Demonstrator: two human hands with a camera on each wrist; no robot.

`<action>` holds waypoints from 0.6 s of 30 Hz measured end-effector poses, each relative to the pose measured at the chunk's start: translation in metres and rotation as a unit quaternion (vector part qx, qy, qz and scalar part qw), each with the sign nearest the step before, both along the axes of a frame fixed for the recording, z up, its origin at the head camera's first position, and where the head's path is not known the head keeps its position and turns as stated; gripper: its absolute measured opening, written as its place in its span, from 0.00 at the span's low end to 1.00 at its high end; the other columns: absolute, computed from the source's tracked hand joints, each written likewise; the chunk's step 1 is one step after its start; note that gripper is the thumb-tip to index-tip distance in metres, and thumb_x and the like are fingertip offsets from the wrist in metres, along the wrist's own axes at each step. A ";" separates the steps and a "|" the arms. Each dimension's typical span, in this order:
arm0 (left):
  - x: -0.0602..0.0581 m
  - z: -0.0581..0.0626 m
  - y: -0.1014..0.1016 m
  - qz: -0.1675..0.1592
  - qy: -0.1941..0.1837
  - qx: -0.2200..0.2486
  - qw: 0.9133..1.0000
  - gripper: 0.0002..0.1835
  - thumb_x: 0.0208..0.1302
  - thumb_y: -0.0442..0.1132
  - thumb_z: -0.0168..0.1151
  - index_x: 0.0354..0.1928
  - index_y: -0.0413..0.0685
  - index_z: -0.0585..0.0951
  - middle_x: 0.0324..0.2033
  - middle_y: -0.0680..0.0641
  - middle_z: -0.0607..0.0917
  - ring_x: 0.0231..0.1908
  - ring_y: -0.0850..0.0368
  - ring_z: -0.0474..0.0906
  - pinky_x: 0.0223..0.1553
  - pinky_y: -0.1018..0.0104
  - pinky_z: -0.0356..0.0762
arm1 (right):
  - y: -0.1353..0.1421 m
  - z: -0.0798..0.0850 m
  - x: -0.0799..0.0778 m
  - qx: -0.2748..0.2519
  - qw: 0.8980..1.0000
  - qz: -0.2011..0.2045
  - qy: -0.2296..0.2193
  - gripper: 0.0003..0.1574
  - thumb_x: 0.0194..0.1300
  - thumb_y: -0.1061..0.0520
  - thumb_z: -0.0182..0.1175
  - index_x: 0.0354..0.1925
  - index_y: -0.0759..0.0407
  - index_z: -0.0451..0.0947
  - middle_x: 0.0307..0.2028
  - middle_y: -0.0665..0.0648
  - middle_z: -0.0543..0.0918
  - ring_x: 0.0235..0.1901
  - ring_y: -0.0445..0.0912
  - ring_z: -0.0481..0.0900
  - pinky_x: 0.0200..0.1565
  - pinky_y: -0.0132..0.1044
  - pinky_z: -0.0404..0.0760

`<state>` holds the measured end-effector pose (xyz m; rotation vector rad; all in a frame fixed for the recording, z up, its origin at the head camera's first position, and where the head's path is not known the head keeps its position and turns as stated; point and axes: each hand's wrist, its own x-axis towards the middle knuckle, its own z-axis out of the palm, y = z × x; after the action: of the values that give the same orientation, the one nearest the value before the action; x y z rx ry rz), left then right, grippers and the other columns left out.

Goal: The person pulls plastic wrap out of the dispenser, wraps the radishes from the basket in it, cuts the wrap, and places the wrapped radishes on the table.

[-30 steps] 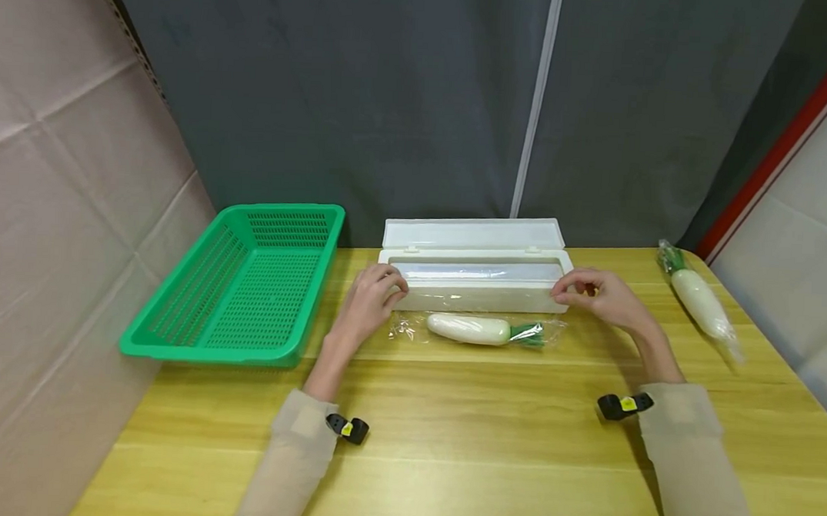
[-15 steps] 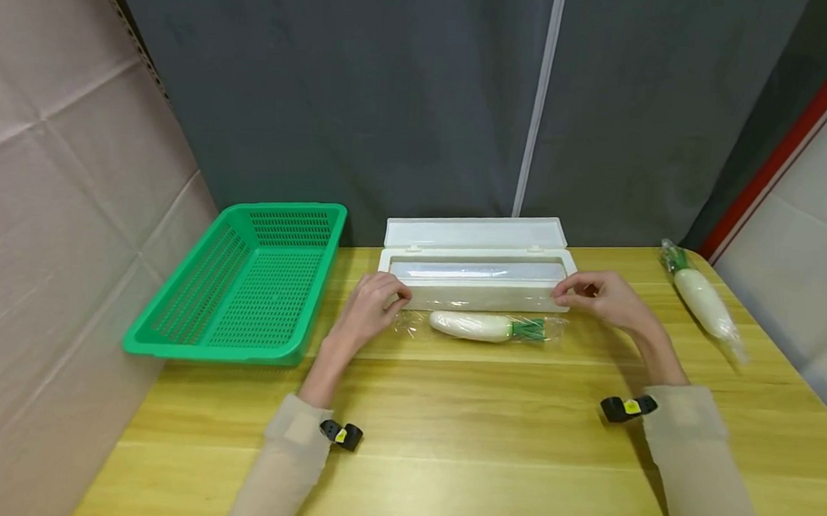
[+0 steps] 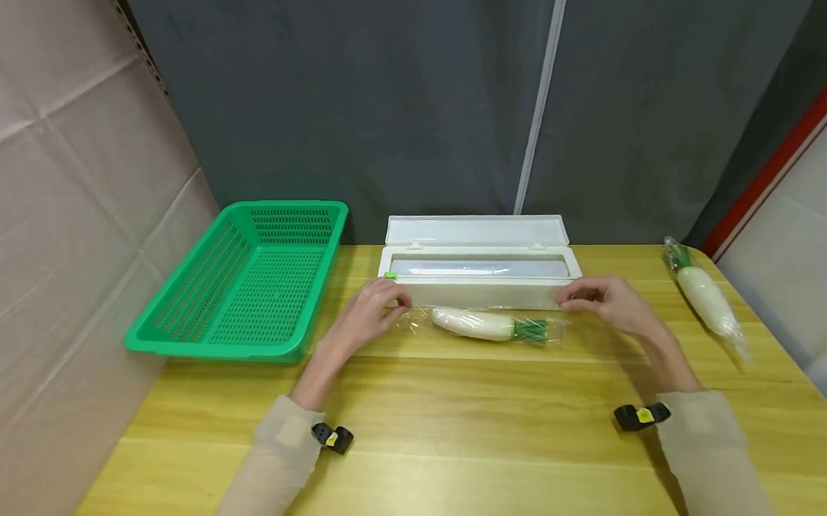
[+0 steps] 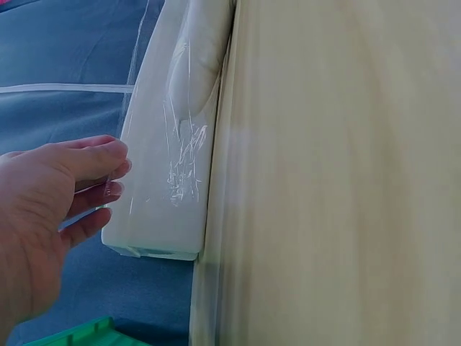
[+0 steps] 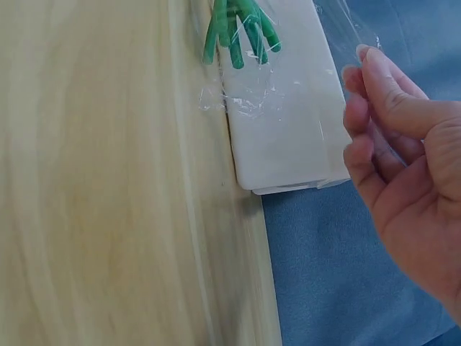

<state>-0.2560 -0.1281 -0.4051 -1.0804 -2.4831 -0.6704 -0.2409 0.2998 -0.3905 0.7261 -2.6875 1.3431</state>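
Observation:
Both hands pinch the edge of clear cling film (image 5: 340, 20) between thumb and fingers, one at each end. My left hand (image 3: 369, 315) is at the front left corner of an open white cling film dispenser (image 3: 481, 295). At its front right corner is my right hand (image 3: 611, 301). The film stretches between them along the dispenser's front and is hard to see against it. Just in front lies a white radish (image 3: 473, 324) in clear film, its cut green stalks (image 5: 241, 29) pointing right. A green slider (image 3: 390, 275) shows at the dispenser's left end.
A green plastic basket (image 3: 204, 350) stands on the left of the wooden table (image 3: 475, 430). Near the right edge lies another film-wrapped radish (image 3: 708, 300). The dispenser's lid (image 3: 477, 230) is raised toward the grey curtain (image 3: 365, 102) behind.
Both hands have drawn slightly toward the person, and the right hand has shifted a little to the right. The green slider, hidden by the left hand before, has come into sight.

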 end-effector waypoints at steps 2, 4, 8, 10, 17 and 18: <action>0.001 0.001 -0.001 0.000 -0.010 -0.005 1.000 0.06 0.61 0.27 0.71 0.37 0.44 0.85 0.37 0.49 0.87 0.45 0.53 0.81 0.56 0.60 0.76 | 0.000 0.001 0.002 -0.003 1.000 0.012 -0.002 0.06 0.65 0.70 0.65 0.41 0.65 0.86 0.36 0.58 0.87 0.34 0.39 0.79 0.36 0.26 0.78; 0.002 0.001 -0.002 -0.002 -0.013 -0.012 1.000 0.06 0.61 0.28 0.71 0.37 0.44 0.85 0.38 0.49 0.87 0.46 0.52 0.81 0.56 0.60 0.77 | -0.001 0.001 0.005 -0.006 1.000 0.025 -0.004 0.06 0.66 0.70 0.65 0.40 0.65 0.86 0.37 0.59 0.87 0.35 0.39 0.80 0.37 0.26 0.79; 0.004 0.002 -0.004 -0.010 -0.012 -0.025 1.000 0.06 0.61 0.28 0.71 0.38 0.44 0.85 0.39 0.48 0.88 0.46 0.52 0.81 0.55 0.60 0.78 | -0.001 0.001 0.010 -0.007 0.998 0.059 -0.014 0.06 0.67 0.69 0.64 0.41 0.66 0.85 0.38 0.63 0.86 0.36 0.40 0.82 0.39 0.27 0.80; 0.005 0.002 -0.005 -0.012 -0.013 -0.030 0.999 0.05 0.61 0.29 0.71 0.38 0.44 0.85 0.38 0.48 0.87 0.46 0.52 0.81 0.53 0.60 0.79 | -0.001 0.000 0.012 -0.002 0.997 0.068 -0.020 0.06 0.67 0.69 0.63 0.42 0.66 0.85 0.38 0.64 0.86 0.36 0.41 0.82 0.39 0.28 0.80; 0.008 0.000 -0.005 -0.017 -0.020 -0.041 0.999 0.05 0.61 0.29 0.71 0.38 0.45 0.85 0.38 0.50 0.86 0.44 0.54 0.81 0.49 0.63 0.80 | -0.001 -0.008 0.015 0.036 0.996 0.074 -0.022 0.05 0.67 0.66 0.65 0.40 0.60 0.86 0.37 0.54 0.88 0.36 0.40 0.82 0.40 0.29 0.80; 0.008 -0.001 -0.005 -0.019 -0.019 -0.044 0.999 0.05 0.61 0.29 0.71 0.37 0.45 0.85 0.37 0.50 0.86 0.43 0.54 0.81 0.49 0.63 0.80 | -0.001 -0.009 0.016 0.042 0.996 0.072 -0.020 0.05 0.67 0.65 0.65 0.40 0.59 0.86 0.37 0.53 0.88 0.36 0.40 0.82 0.39 0.29 0.79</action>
<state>-0.2479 -0.1331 -0.4064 -1.1591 -2.5527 -0.6036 -0.2251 0.2987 -0.3998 0.9275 -2.7859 1.2946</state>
